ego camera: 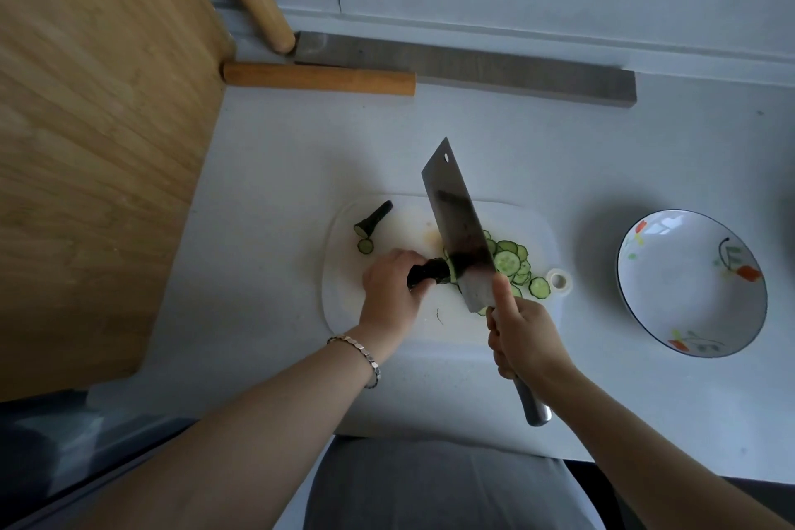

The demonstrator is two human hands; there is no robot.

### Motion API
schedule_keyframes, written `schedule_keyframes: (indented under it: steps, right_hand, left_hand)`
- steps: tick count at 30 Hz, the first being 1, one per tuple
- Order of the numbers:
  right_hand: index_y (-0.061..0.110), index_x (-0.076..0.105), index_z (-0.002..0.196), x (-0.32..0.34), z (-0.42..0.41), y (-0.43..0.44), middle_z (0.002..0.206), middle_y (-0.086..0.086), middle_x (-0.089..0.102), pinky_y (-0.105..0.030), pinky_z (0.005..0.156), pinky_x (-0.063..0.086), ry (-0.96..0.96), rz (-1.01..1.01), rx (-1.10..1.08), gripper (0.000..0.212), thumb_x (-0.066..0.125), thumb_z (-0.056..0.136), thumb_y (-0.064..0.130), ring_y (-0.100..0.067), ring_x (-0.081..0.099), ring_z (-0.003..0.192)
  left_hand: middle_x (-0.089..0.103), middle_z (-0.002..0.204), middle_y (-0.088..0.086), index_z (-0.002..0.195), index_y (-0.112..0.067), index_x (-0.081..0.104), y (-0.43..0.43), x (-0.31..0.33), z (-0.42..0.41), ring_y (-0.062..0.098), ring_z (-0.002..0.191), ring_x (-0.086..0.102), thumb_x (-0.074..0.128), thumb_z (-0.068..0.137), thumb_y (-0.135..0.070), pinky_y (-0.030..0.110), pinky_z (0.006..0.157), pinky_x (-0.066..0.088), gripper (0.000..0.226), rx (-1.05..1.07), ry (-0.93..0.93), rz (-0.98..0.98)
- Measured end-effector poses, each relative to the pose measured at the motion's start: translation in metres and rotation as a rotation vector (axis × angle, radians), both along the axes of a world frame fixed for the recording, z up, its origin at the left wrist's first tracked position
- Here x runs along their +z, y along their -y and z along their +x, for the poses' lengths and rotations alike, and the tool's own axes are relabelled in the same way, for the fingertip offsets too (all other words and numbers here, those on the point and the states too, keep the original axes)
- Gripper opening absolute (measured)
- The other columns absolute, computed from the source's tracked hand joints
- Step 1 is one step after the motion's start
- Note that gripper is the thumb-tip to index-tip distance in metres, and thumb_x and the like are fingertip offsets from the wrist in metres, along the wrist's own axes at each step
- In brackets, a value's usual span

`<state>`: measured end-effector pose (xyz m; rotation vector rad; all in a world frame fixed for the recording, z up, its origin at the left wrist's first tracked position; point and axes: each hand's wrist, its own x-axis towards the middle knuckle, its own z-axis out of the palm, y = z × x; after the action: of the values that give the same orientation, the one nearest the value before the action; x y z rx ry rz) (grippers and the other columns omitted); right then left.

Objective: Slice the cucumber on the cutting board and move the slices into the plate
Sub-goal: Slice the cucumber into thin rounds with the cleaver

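A short dark green cucumber piece (430, 271) lies on the white cutting board (507, 211), and my left hand (393, 282) grips its left end. My right hand (522, 333) holds a cleaver (458, 228) by its metal handle, index finger along the blade. The blade's edge rests against the cucumber's cut end. A pile of thin round slices (514, 265) lies just right of the blade. A cut-off stem end (374, 219) and one loose slice (365, 246) sit at the board's far left. The white plate (692, 284) with red flower print stands empty to the right.
A large wooden board (94, 142) leans at the left. Two wooden rolling pins (318, 77) and a grey bar (473, 69) lie along the back wall. The counter's front edge runs close to my body.
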<state>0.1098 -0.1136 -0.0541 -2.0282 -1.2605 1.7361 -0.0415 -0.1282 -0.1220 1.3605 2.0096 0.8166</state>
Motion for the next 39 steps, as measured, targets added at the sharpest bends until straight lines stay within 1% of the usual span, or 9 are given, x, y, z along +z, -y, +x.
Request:
schedule_keyframes:
  steps: [10,14,16,18,22,24,31,35,39]
  right_hand:
    - [0.011,0.037,0.059,-0.004,-0.005,0.001,0.045,0.0,0.036,-0.021,0.04,0.032,0.051,0.013,0.072,0.057,0.035,0.092,0.058,-0.013,0.031,0.034]
    - [0.01,0.037,0.062,-0.022,-0.013,0.008,0.057,-0.01,0.039,-0.034,0.054,0.035,0.14,0.078,0.126,0.058,0.032,0.089,0.061,-0.022,0.037,0.052]
    - [0.009,0.037,0.064,-0.028,-0.015,0.013,0.058,-0.01,0.037,-0.034,0.056,0.033,0.15,0.089,0.124,0.058,0.032,0.087,0.062,-0.022,0.035,0.054]
    - [0.009,0.038,0.063,-0.03,-0.015,0.016,0.056,-0.008,0.037,-0.033,0.054,0.033,0.131,0.082,0.097,0.058,0.032,0.087,0.062,-0.021,0.035,0.052]
    - [0.012,0.037,0.058,-0.024,-0.009,0.01,0.046,0.0,0.035,-0.022,0.041,0.03,0.004,-0.021,-0.032,0.056,0.034,0.093,0.055,-0.013,0.031,0.036]
    - [0.013,0.035,0.057,-0.016,-0.006,0.007,0.042,0.003,0.033,-0.02,0.039,0.028,-0.022,-0.032,-0.037,0.056,0.034,0.094,0.054,-0.01,0.028,0.033]
    - [0.011,0.037,0.06,0.002,0.0,0.004,0.041,0.004,0.034,-0.019,0.039,0.03,-0.006,-0.004,0.022,0.055,0.035,0.093,0.055,-0.01,0.029,0.031]
    - [0.011,0.037,0.06,0.001,-0.003,0.005,0.044,0.001,0.036,-0.02,0.04,0.031,0.013,-0.005,0.048,0.056,0.035,0.093,0.056,-0.011,0.031,0.032]
    - [0.011,0.038,0.06,-0.004,-0.006,0.006,0.047,-0.001,0.037,-0.022,0.04,0.032,0.039,0.014,0.071,0.056,0.034,0.092,0.056,-0.013,0.031,0.037]
  left_hand:
    - [0.066,0.085,0.009,0.083,-0.007,0.066,-0.001,0.001,-0.001,0.028,0.083,0.059,0.074,0.071,-0.009,0.043,0.076,0.048,0.014,-0.035,-0.048,0.013]
    - [0.064,0.085,0.007,0.082,-0.009,0.064,0.001,0.001,0.0,0.026,0.085,0.058,0.073,0.072,-0.009,0.047,0.078,0.048,0.013,-0.024,-0.025,0.012]
    - [0.063,0.085,0.006,0.081,-0.01,0.064,0.001,-0.001,0.0,0.026,0.084,0.058,0.073,0.072,-0.009,0.049,0.077,0.049,0.013,-0.04,-0.032,0.015]
    - [0.063,0.085,0.006,0.083,-0.01,0.064,0.001,-0.002,-0.003,0.026,0.084,0.058,0.072,0.072,-0.008,0.049,0.076,0.049,0.013,-0.064,-0.046,0.011]
    - [0.062,0.089,0.007,0.09,-0.009,0.065,0.003,-0.005,-0.006,0.024,0.086,0.056,0.07,0.075,-0.008,0.046,0.08,0.048,0.015,-0.088,-0.03,0.012]
    - [0.062,0.09,0.008,0.09,-0.008,0.064,0.003,-0.004,-0.006,0.024,0.087,0.056,0.07,0.076,-0.008,0.045,0.082,0.048,0.016,-0.069,-0.015,0.013]
    - [0.065,0.088,0.013,0.088,-0.003,0.066,0.001,-0.001,-0.007,0.029,0.083,0.06,0.072,0.071,-0.002,0.037,0.078,0.05,0.017,-0.067,-0.015,0.038]
    - [0.065,0.084,0.012,0.084,-0.003,0.066,0.001,0.002,-0.006,0.027,0.08,0.06,0.072,0.07,-0.002,0.029,0.073,0.046,0.015,-0.069,-0.027,0.051]
    - [0.065,0.086,0.012,0.084,-0.003,0.066,0.0,0.0,-0.006,0.028,0.082,0.06,0.072,0.07,-0.002,0.036,0.077,0.049,0.015,-0.062,-0.025,0.038]
